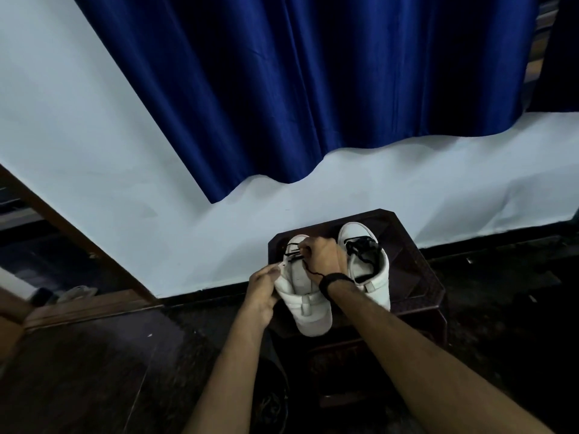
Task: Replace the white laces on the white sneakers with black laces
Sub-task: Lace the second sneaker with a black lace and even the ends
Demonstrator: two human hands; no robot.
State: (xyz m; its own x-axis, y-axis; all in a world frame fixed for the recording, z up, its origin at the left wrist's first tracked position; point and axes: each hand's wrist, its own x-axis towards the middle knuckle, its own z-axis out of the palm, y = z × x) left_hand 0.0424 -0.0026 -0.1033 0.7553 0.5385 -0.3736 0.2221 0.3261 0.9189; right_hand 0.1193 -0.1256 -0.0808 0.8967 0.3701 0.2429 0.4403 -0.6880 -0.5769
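Two white sneakers stand on a small dark wooden stool (416,264), toes pointing away from me. The left sneaker (308,311) has a black lace (308,270) threaded through only its front eyelets, with a loose end trailing back over the tongue. My left hand (266,286) grips this sneaker's left side near the collar. My right hand (322,255), a black band on its wrist, pinches the black lace over the front eyelets. The right sneaker (372,270) is laced in black, with a bunched knot on top.
A white wall and a blue curtain (313,89) rise behind the stool. Dark floor surrounds it. A wooden door frame (78,236) runs along the left, with a pale shoe-like object (76,292) beside it on the floor.
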